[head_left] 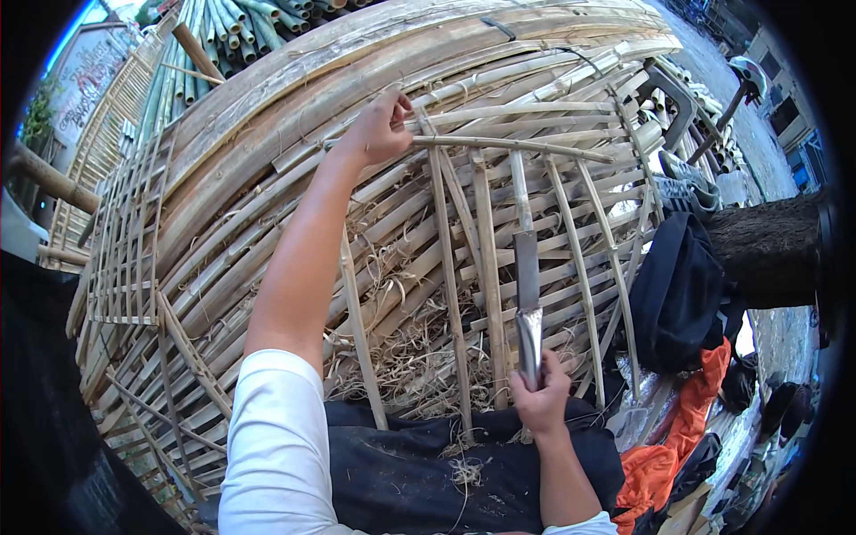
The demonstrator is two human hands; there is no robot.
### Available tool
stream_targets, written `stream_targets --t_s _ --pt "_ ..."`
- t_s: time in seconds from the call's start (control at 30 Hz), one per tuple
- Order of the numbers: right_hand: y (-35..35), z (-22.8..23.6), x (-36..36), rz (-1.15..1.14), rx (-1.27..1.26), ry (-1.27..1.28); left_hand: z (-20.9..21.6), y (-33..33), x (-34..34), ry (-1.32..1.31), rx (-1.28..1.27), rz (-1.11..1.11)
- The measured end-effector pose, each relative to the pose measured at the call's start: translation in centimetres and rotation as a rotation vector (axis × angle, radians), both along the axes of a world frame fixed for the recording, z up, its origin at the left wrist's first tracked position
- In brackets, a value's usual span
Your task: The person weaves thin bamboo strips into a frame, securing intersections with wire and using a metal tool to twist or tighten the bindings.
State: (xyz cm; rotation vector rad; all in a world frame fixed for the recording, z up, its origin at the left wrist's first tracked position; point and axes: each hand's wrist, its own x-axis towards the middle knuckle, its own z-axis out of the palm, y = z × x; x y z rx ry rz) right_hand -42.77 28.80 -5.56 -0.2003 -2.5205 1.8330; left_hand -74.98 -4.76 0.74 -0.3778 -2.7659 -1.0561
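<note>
the slender bamboo strip (526, 144) lies across the far part of the lattice (578, 267), and my left hand (383, 129) is closed around it toward its left end. my right hand (542, 392) grips the metal handle of a knife (527, 276), blade pointing away from me toward the strip; i cannot tell whether they touch. the strip is already split slim, and curled shavings (419, 366) lie nearer me; how much shaping is left on it, i cannot tell. its right end runs free, so there is room on that side, up to the dark bag (673, 303) and the log (771, 250). below the knife, dark cloth (392, 473) edges my working room.
</note>
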Motion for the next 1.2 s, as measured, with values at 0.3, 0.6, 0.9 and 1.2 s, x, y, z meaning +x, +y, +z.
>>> stream_targets --t_s 0.3,0.6,0.9,1.2 --pt "-3.3 -2.1 0.8 0.207 0.21 0.1 -0.4 2.9 1.5 -0.016 -0.572 -0.022" --pt "-4.1 -1.9 0.6 0.254 0.47 0.136 -3.4 1.7 1.2 0.07 -0.253 -0.056" --pt "-4.1 -1.5 0.5 0.309 0.538 0.16 -3.6 1.2 1.0 0.184 -0.304 -0.063" --pt "-4.2 -1.3 0.4 0.298 0.532 0.194 -4.0 1.4 1.3 0.261 -0.33 -0.047"
